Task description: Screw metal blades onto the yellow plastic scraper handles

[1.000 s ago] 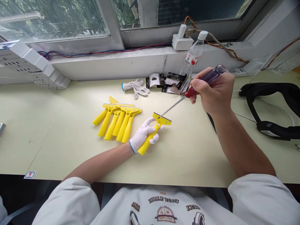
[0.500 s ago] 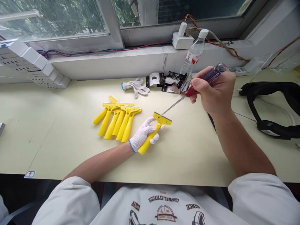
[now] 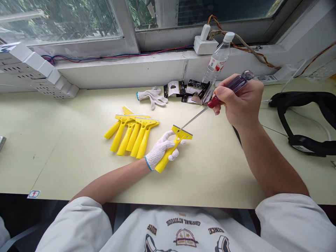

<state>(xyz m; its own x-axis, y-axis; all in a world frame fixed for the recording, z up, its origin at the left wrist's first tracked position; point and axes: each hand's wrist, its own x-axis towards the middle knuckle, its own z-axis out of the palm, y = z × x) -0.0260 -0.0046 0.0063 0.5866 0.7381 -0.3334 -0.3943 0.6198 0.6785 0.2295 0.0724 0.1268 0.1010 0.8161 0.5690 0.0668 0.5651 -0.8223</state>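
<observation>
My left hand (image 3: 160,150), in a white knitted glove with a blue cuff, is closed round a yellow scraper (image 3: 168,155) just above the table. The scraper's wide head points away from me, with a thin metal edge along it. In my bare right hand (image 3: 240,99) is a screwdriver (image 3: 235,85) with a clear purple and red handle. Its long shaft slants down to the left, and the tip rests at the screw on the left side of the scraper's head. Several more yellow scrapers (image 3: 133,134) lie in an overlapping row left of my gloved hand.
A second white glove (image 3: 153,97) lies behind the scrapers, beside black and white packaging cards (image 3: 193,91). A plastic bottle (image 3: 217,59) stands near the sill. Black headgear (image 3: 301,143) with a cable lies at the right. White boxes (image 3: 39,70) are stacked at the back left.
</observation>
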